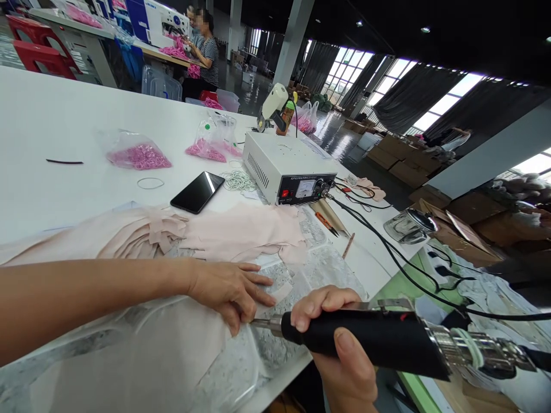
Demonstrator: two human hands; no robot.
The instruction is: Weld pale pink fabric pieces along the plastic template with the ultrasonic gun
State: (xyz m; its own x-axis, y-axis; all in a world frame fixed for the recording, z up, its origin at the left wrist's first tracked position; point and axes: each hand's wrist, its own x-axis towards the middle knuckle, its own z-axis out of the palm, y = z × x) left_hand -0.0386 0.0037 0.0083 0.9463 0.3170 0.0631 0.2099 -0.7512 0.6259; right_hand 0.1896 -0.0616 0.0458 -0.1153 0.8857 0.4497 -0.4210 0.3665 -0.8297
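My left hand (235,289) presses down on pale pink fabric (172,350), its fingers spread over the cloth and the marbled sheet beneath. In my right hand (348,367) is a black handheld ultrasonic welder (365,335), gripped around its barrel. Its thin metal tip (264,324) reaches to the fingertips of my left hand; whether the tip touches the cloth cannot be made out. Just beyond my left hand lie more cut pieces of the same fabric (245,229). The marbled sheet (275,338) shows under a clear cover.
A white control box (284,158) stands at the back, its black cable (400,264) running right. Nearby are a phone (198,192), orange thread snips (326,223), bags of pink rings (140,158) and a glass jar (407,226). Another person (209,57) sews behind the table.
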